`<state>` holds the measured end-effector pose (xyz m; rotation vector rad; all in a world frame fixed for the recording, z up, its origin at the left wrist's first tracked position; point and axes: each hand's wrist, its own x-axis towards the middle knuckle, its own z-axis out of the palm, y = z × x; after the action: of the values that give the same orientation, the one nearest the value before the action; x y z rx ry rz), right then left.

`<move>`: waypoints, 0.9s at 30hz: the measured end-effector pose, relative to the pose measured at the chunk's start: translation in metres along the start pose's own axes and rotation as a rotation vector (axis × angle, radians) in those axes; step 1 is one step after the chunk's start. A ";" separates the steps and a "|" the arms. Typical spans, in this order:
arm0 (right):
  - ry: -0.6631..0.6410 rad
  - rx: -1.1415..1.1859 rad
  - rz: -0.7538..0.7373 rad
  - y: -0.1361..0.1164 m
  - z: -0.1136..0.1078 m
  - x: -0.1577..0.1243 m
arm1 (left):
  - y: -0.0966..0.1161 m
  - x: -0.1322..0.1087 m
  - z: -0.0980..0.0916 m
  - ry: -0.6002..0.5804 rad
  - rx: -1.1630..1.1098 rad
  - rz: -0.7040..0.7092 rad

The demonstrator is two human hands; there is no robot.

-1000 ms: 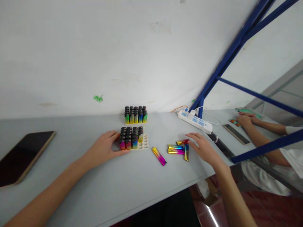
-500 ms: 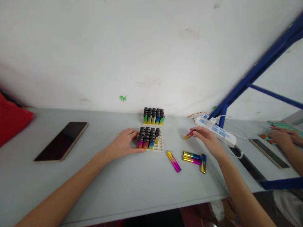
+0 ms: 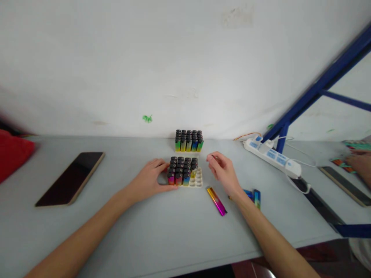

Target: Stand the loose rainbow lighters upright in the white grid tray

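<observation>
My left hand [image 3: 149, 178] is curled around the left side of a white tray [image 3: 199, 178], its thumb along the front edge. Several upright lighters [image 3: 179, 170] with black tops and coloured metallic bodies stand in the tray. Open holes show at the tray's right side. My right hand [image 3: 223, 170] is just right of the tray, fingers pinched on a lighter that is mostly hidden; a dark end shows at the fingertips. A yellow-to-magenta lighter [image 3: 216, 201] lies in front. More lighters [image 3: 256, 197] lie beside my right forearm, partly covered by it.
Behind the tray stands another block of upright lighters [image 3: 189, 141]. A phone [image 3: 71, 178] lies at left, near red fabric [image 3: 14, 154]. To the right are a white power strip [image 3: 272, 157] with cables, a blue metal frame [image 3: 307, 92], another phone [image 3: 344, 185] and another person's hand [image 3: 361, 166].
My right hand has moved left with the lighter, from near the power strip to beside the tray. My left hand stays at the tray. The view has shifted slightly.
</observation>
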<state>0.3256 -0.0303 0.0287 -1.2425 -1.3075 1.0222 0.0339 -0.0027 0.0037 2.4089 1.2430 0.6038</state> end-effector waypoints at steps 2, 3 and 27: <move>0.044 -0.104 -0.017 0.006 0.001 -0.005 | 0.001 0.001 -0.001 0.001 -0.009 0.004; 0.073 -0.146 -0.021 0.009 0.002 -0.006 | 0.001 0.001 -0.001 0.001 -0.013 0.003; -0.217 -0.571 -0.379 -0.013 -0.013 -0.018 | 0.002 0.004 -0.006 -0.020 -0.008 0.005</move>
<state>0.3358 -0.0508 0.0406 -1.2391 -2.0083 0.5323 0.0346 0.0001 0.0105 2.4062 1.2251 0.5833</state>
